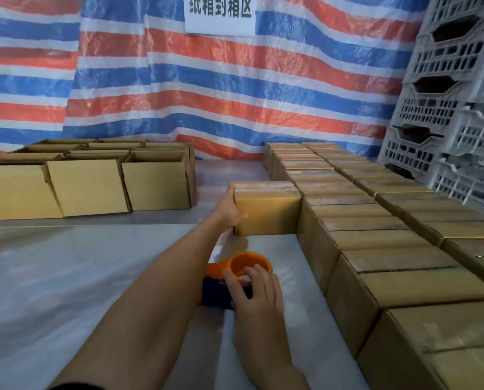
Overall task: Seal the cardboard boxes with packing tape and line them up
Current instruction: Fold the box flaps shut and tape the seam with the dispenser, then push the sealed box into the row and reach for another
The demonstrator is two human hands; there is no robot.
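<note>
A sealed cardboard box (267,206) stands on the white floor sheet, its right side against the left row of sealed boxes (356,220). My left hand (231,211) grips the box's near left corner, thumb on the front face. Nearer to me, my right hand (256,285) rests on an orange and dark blue tape dispenser (223,277) lying on the sheet, fingers curled over its orange roll. Open, unsealed boxes (86,190) sit in a block at the far left.
Two rows of sealed boxes run from the striped tarp wall (235,88) toward me on the right. Grey plastic crates (446,108) are stacked at the far right. A paper sign (221,12) hangs on the tarp. The white sheet (66,277) covers the floor.
</note>
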